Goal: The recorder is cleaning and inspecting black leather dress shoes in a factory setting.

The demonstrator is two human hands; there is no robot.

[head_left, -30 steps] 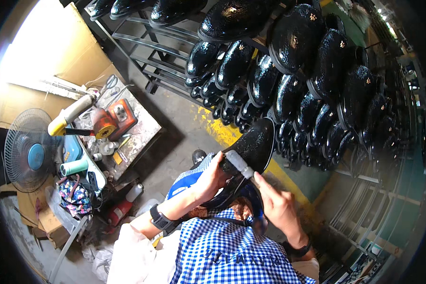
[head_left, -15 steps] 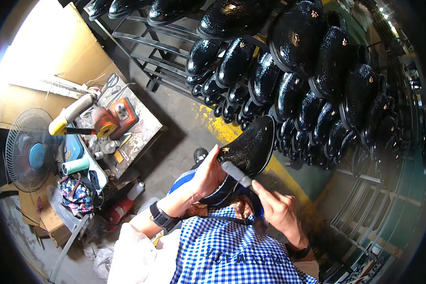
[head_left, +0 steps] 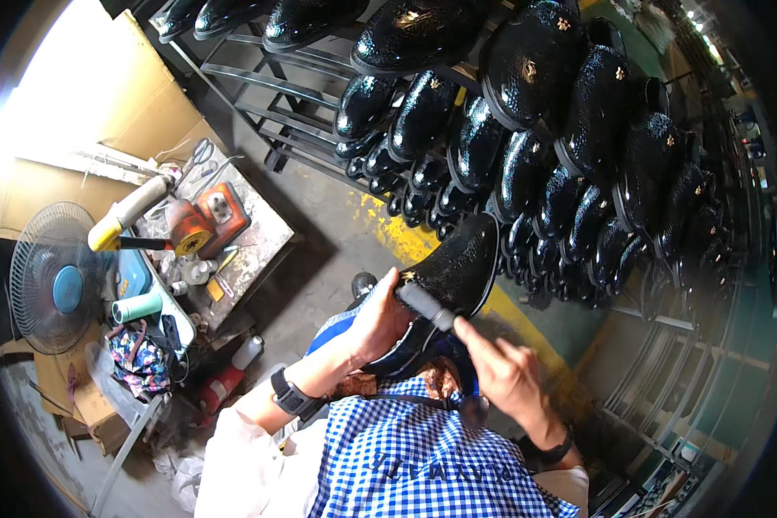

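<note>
In front of my lap is a glossy black shoe (head_left: 462, 259) with a textured upper and a small gold ornament, its toe pointing away to the right. My left hand (head_left: 378, 321) is wrapped around the shoe's near left side, fingers partly hidden behind it. My right hand (head_left: 511, 380) grips the handle of a small grey tool with a long rounded head (head_left: 426, 306); whether it is a brush or a file I cannot tell. The head lies against the shoe's upper beside my left fingers. A blue-and-white checked apron (head_left: 414, 457) covers my front.
Metal racks (head_left: 293, 82) full of black shoes (head_left: 527, 69) stand ahead and right. At left are a worktable (head_left: 263, 233) with an orange-red machine (head_left: 220, 216) and scissors (head_left: 202, 152), a fan (head_left: 47, 293), a green cup (head_left: 136, 307), a floral bag (head_left: 138, 363) and a red bottle (head_left: 222, 386).
My right hand and the grey tool have shifted slightly, with the tool's head a little further left along the shoe. My left hand keeps its hold on the shoe.
</note>
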